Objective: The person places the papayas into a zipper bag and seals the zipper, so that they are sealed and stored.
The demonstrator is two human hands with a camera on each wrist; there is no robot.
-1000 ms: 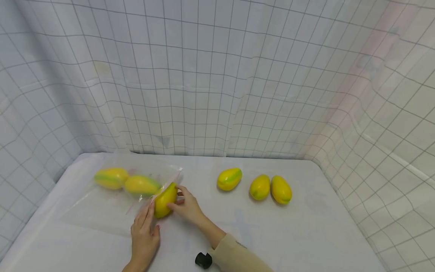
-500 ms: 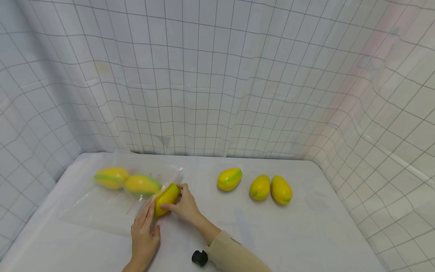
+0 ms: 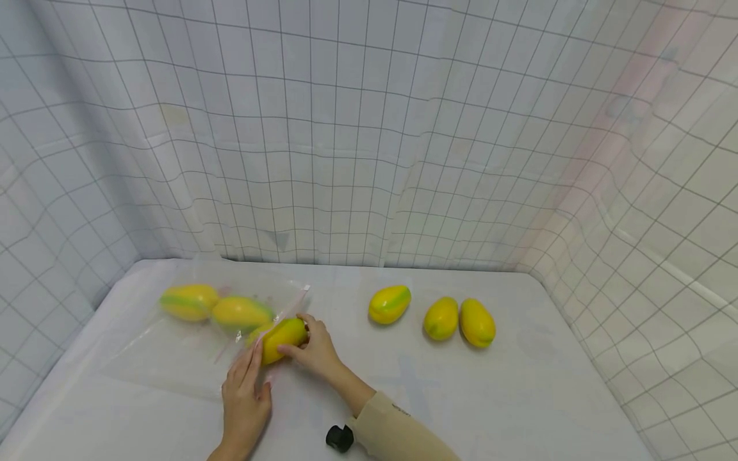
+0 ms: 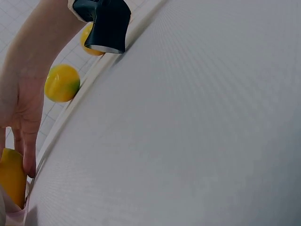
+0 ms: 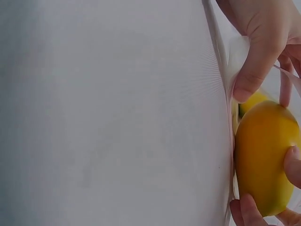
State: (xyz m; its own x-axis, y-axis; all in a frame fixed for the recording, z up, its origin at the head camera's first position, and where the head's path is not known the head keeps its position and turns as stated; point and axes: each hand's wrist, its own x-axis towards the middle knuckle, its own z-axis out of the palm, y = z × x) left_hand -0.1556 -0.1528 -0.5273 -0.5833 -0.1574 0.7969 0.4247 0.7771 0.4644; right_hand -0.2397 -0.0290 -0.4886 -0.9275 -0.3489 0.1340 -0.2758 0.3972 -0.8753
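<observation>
A yellow-green mango (image 3: 285, 339) lies at the mouth of a clear plastic bag (image 3: 167, 368). My right hand (image 3: 316, 351) grips its right end between thumb and fingers, which the right wrist view shows touching the mango (image 5: 265, 155). My left hand (image 3: 245, 394) rests at the bag's pink-edged opening, fingers straight, fingertips beside the mango's left end. In the right wrist view, the left thumb (image 5: 251, 77) points down by the bag's edge. Inside the bag lie two more mangoes, one far left (image 3: 189, 302) and one nearer the mouth (image 3: 242, 312).
Three loose mangoes lie to the right on the white table (image 3: 461, 397): one alone (image 3: 389, 304) and two side by side, a left one (image 3: 441, 318) and a right one (image 3: 477, 323). A black device (image 3: 340, 438) sits by the right sleeve. Grid-patterned curtains (image 3: 357, 160) surround the table.
The gripped mango has turned to lie flatter, its far end swinging right and toward me. The right hand shifted slightly with it, its thumb further over the fruit. The left hand stayed in place.
</observation>
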